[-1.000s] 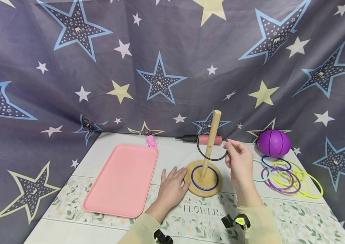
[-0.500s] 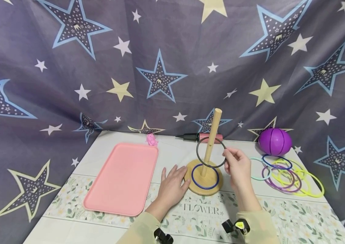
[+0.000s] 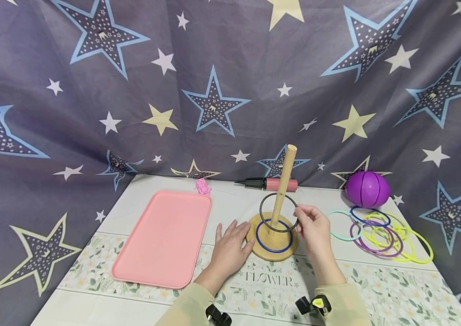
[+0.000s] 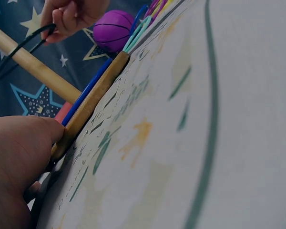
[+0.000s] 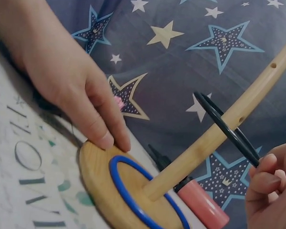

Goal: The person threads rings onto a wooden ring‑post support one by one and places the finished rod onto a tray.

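Observation:
A wooden ring-toss stand [image 3: 281, 199] stands upright on the table, its round base [image 3: 259, 250] flat on the cloth. Around the foot of the post lies a blue ring [image 3: 274, 251]. My right hand [image 3: 316, 231] pinches a black ring [image 3: 261, 213] at its right side between thumb and fingers. That ring encircles the post partway down, above the blue one, as the right wrist view also shows with the black ring [image 5: 219, 121] round the wood. My left hand [image 3: 230, 249] rests with extended fingers on the left edge of the base.
A pink tray [image 3: 161, 240] lies on the left, with a small pink toy [image 3: 202, 186] behind it. A red and black hand pump [image 3: 271, 184] lies at the back. To the right are a purple ball [image 3: 367, 189] and several loose rings [image 3: 421, 244].
My right hand has lowered the black ring along the post, from near its upper half to closer above the base. The left hand has stayed on the base.

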Tool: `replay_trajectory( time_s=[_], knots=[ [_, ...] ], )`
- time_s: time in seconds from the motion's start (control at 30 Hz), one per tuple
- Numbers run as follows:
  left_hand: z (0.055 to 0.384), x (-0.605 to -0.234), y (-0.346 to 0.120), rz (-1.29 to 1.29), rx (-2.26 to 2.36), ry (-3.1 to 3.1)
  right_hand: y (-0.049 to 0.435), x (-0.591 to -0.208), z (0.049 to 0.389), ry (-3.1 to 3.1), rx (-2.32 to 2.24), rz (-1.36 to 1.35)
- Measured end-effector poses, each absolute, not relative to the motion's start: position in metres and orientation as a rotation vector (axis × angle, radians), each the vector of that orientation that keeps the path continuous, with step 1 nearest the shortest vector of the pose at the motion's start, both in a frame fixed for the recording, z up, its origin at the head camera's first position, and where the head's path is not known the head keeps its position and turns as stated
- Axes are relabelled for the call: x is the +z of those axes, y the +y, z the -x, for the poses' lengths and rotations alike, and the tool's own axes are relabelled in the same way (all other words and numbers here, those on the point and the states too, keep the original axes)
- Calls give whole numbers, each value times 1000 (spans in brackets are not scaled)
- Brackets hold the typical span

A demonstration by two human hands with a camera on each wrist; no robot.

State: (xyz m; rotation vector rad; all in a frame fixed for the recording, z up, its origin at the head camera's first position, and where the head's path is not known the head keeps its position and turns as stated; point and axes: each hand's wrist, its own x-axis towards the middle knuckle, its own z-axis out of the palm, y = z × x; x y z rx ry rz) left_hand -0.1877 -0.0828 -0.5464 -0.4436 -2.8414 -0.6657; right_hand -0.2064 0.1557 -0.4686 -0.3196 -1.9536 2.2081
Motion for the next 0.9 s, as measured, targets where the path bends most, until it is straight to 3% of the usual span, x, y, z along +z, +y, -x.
replay_trajectory(
  time_s=[0.9],
  knots=[
    [187, -544, -82, 439, -678, -2850, 163, -504, 213, -2203, 2178, 327]
  ],
)
